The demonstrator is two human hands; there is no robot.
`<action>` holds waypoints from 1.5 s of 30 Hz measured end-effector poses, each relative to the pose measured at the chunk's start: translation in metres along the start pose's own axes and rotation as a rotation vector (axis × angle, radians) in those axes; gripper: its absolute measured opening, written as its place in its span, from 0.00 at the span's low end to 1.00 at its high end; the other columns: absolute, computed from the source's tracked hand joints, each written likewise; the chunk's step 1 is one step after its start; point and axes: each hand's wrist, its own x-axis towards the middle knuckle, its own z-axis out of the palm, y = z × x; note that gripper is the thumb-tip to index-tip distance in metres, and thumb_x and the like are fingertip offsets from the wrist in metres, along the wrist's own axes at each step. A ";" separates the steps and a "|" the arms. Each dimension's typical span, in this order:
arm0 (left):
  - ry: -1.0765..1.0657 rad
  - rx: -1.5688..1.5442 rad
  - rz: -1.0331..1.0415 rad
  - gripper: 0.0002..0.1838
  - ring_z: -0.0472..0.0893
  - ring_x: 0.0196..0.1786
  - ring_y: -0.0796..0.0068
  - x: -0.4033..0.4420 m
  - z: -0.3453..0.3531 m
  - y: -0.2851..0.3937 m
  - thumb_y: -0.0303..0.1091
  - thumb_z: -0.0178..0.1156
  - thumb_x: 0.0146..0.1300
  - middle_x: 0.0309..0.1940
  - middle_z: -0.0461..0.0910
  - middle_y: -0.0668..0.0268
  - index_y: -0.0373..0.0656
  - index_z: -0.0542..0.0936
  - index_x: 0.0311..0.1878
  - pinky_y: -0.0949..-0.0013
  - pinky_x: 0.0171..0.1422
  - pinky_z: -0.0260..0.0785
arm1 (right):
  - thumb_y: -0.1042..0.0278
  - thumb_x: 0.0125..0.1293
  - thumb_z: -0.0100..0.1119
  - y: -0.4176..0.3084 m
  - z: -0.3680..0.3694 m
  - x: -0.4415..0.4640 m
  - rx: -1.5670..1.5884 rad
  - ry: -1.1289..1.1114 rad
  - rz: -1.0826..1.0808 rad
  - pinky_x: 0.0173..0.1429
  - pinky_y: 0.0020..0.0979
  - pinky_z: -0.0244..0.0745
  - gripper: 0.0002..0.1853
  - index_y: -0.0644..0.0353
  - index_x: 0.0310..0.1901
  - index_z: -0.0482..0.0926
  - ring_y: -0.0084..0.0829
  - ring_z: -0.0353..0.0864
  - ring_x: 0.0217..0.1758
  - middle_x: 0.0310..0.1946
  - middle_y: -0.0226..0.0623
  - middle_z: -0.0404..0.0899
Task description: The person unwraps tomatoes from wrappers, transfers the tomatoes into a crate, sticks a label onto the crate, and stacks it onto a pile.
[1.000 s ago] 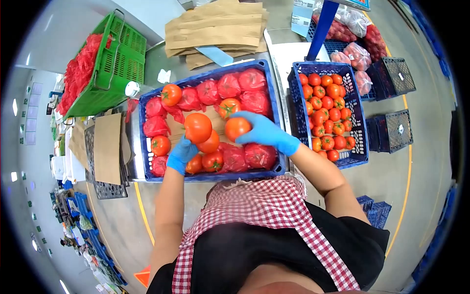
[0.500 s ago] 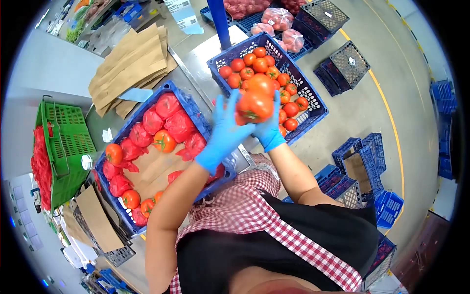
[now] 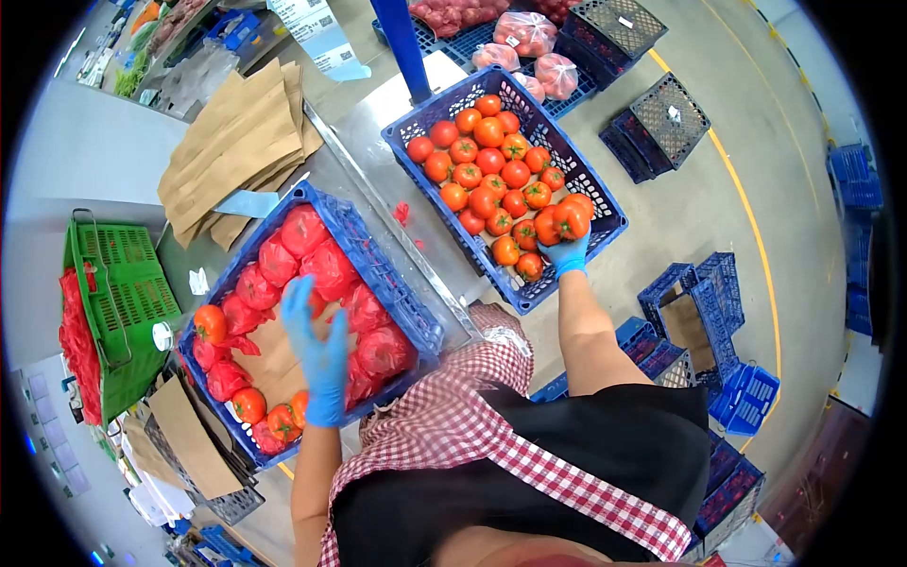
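Note:
Gloved in blue, my left hand (image 3: pixel 323 364) is over the left blue crate (image 3: pixel 326 189), its fingers spread. Behind those fingers a tomato is partly hidden; I cannot tell whether they touch it. That crate is lined with brown paper (image 3: pixel 274 354) and holds red-wrapped bundles (image 3: pixel 331 269) and bare tomatoes (image 3: pixel 248 405) along its sides. My right hand (image 3: pixel 567 253), also gloved, is closed around tomatoes (image 3: pixel 570 220) at the near right corner of the right blue crate (image 3: pixel 605 227). Loose tomatoes (image 3: pixel 489 162) fill much of that crate.
A metal table (image 3: pixel 378 170) bears both crates, with brown paper sheets (image 3: pixel 241 142) at its far left. A green basket (image 3: pixel 123 293) with red wrapping stands left. A blue post (image 3: pixel 402 52) rises behind the right crate. Stacked crates (image 3: pixel 694 312) stand on the floor at right.
My hands, close together with tomatoes over the right crate before, have parted. The left moved left over the wrapped bundles; the right moved right and down with tomatoes. The view shifted slightly.

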 end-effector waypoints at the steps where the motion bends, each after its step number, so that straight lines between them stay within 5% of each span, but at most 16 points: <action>1: 0.078 0.045 -0.029 0.32 0.61 0.67 0.54 -0.010 -0.014 -0.021 0.27 0.64 0.52 0.63 0.62 0.53 0.41 0.68 0.62 0.57 0.69 0.54 | 0.38 0.54 0.56 0.004 -0.006 0.005 0.374 0.075 0.108 0.68 0.47 0.54 0.37 0.42 0.64 0.62 0.40 0.62 0.65 0.62 0.32 0.64; 4: -0.031 0.307 -0.203 0.32 0.65 0.64 0.51 -0.058 -0.043 -0.079 0.36 0.64 0.55 0.60 0.66 0.49 0.41 0.67 0.63 0.57 0.69 0.53 | 0.36 0.55 0.54 -0.055 0.032 -0.024 0.581 0.388 0.322 0.67 0.53 0.51 0.37 0.36 0.66 0.60 0.43 0.53 0.70 0.66 0.32 0.58; 5: -0.143 0.336 -0.294 0.32 0.65 0.64 0.50 -0.077 -0.049 -0.090 0.40 0.63 0.56 0.60 0.67 0.48 0.41 0.67 0.63 0.55 0.69 0.52 | 0.40 0.58 0.53 -0.043 0.018 -0.018 0.608 0.414 0.309 0.65 0.51 0.54 0.33 0.39 0.65 0.62 0.42 0.58 0.67 0.67 0.34 0.55; 10: -0.492 0.475 -0.391 0.39 0.69 0.62 0.53 -0.096 -0.058 -0.084 0.62 0.58 0.54 0.59 0.69 0.49 0.48 0.68 0.64 0.37 0.65 0.46 | 0.51 0.62 0.53 -0.008 -0.010 0.007 0.197 0.419 0.349 0.44 0.31 0.70 0.17 0.51 0.48 0.76 0.28 0.77 0.41 0.40 0.32 0.79; 11: -0.502 0.465 -0.377 0.39 0.69 0.62 0.53 -0.100 -0.063 -0.086 0.63 0.59 0.52 0.59 0.70 0.49 0.48 0.69 0.63 0.37 0.65 0.45 | 0.57 0.62 0.55 -0.011 0.005 0.003 0.189 0.372 0.188 0.34 0.26 0.69 0.11 0.52 0.40 0.78 0.25 0.77 0.30 0.29 0.29 0.79; 15: -0.479 0.719 -0.323 0.40 0.72 0.57 0.53 -0.119 -0.101 -0.111 0.63 0.63 0.46 0.55 0.73 0.51 0.49 0.72 0.60 0.41 0.64 0.52 | 0.69 0.62 0.55 -0.095 0.151 -0.094 -0.172 -0.082 -0.034 0.47 0.24 0.70 0.11 0.60 0.46 0.78 0.25 0.76 0.40 0.39 0.32 0.79; 16: -0.510 0.538 -0.311 0.39 0.73 0.54 0.51 -0.114 -0.111 -0.112 0.62 0.65 0.45 0.51 0.74 0.52 0.51 0.73 0.59 0.50 0.60 0.62 | 0.69 0.62 0.54 -0.112 0.187 -0.123 -0.297 -0.273 -0.104 0.49 0.25 0.70 0.12 0.61 0.46 0.78 0.25 0.77 0.42 0.41 0.31 0.79; 19: -0.494 0.356 -0.178 0.38 0.74 0.52 0.51 -0.116 -0.102 -0.133 0.60 0.66 0.44 0.49 0.75 0.52 0.54 0.73 0.59 0.57 0.54 0.67 | 0.68 0.61 0.56 -0.111 0.269 -0.192 -0.563 -0.827 -0.328 0.55 0.30 0.70 0.16 0.61 0.51 0.76 0.31 0.78 0.47 0.46 0.36 0.78; 21: -0.487 0.321 -0.118 0.37 0.75 0.50 0.52 -0.107 -0.103 -0.130 0.60 0.66 0.45 0.47 0.76 0.53 0.55 0.73 0.59 0.56 0.54 0.68 | 0.68 0.58 0.58 -0.129 0.332 -0.239 -0.877 -1.111 -0.849 0.57 0.37 0.70 0.21 0.57 0.54 0.74 0.40 0.75 0.53 0.52 0.42 0.75; 27: -0.724 0.158 -0.181 0.37 0.78 0.51 0.57 -0.084 -0.127 -0.119 0.52 0.69 0.47 0.50 0.78 0.56 0.52 0.72 0.62 0.60 0.55 0.69 | 0.67 0.57 0.51 -0.021 0.410 -0.225 -1.480 -1.071 -1.457 0.41 0.39 0.70 0.16 0.48 0.48 0.77 0.43 0.73 0.41 0.43 0.44 0.71; 29: -0.726 -0.033 -0.193 0.38 0.77 0.54 0.60 -0.082 -0.127 -0.144 0.50 0.70 0.47 0.50 0.79 0.57 0.48 0.71 0.62 0.63 0.58 0.68 | 0.67 0.54 0.54 -0.008 0.413 -0.219 -1.462 -1.088 -1.408 0.37 0.38 0.69 0.16 0.48 0.46 0.78 0.41 0.72 0.36 0.41 0.44 0.71; 33: -0.633 -0.529 -0.467 0.31 0.76 0.54 0.67 -0.085 -0.133 -0.179 0.37 0.62 0.56 0.53 0.76 0.60 0.39 0.68 0.62 0.66 0.61 0.67 | 0.62 0.55 0.60 -0.060 0.407 -0.235 -1.118 -1.218 -0.586 0.51 0.42 0.73 0.23 0.45 0.55 0.74 0.47 0.76 0.49 0.51 0.46 0.72; 34: -0.532 -0.717 -0.540 0.31 0.76 0.55 0.65 -0.084 -0.133 -0.179 0.36 0.61 0.57 0.54 0.75 0.60 0.39 0.66 0.63 0.64 0.60 0.68 | 0.55 0.57 0.61 -0.069 0.403 -0.235 -0.784 -1.283 -0.272 0.58 0.45 0.70 0.27 0.51 0.59 0.70 0.46 0.74 0.56 0.57 0.47 0.70; 37: -0.307 -1.100 -0.641 0.31 0.76 0.56 0.62 -0.066 -0.134 -0.134 0.35 0.57 0.59 0.55 0.73 0.58 0.41 0.61 0.66 0.60 0.59 0.70 | 0.45 0.59 0.59 -0.091 0.379 -0.244 0.272 -1.100 0.648 0.55 0.44 0.74 0.33 0.54 0.62 0.65 0.40 0.76 0.54 0.56 0.46 0.71; 39: -0.281 -1.134 -0.542 0.31 0.76 0.56 0.61 -0.035 -0.121 -0.089 0.36 0.56 0.61 0.56 0.71 0.58 0.42 0.59 0.66 0.58 0.58 0.71 | 0.39 0.62 0.51 -0.107 0.364 -0.252 0.663 -0.886 0.819 0.57 0.46 0.73 0.35 0.53 0.64 0.61 0.43 0.74 0.56 0.57 0.46 0.71; 45: -0.439 -0.967 -0.484 0.33 0.74 0.57 0.69 0.040 -0.024 0.034 0.43 0.59 0.61 0.59 0.69 0.61 0.41 0.61 0.66 0.65 0.55 0.71 | 0.21 0.52 0.43 -0.152 0.300 -0.225 1.127 -0.839 0.540 0.75 0.51 0.40 0.51 0.55 0.68 0.54 0.49 0.48 0.73 0.71 0.45 0.50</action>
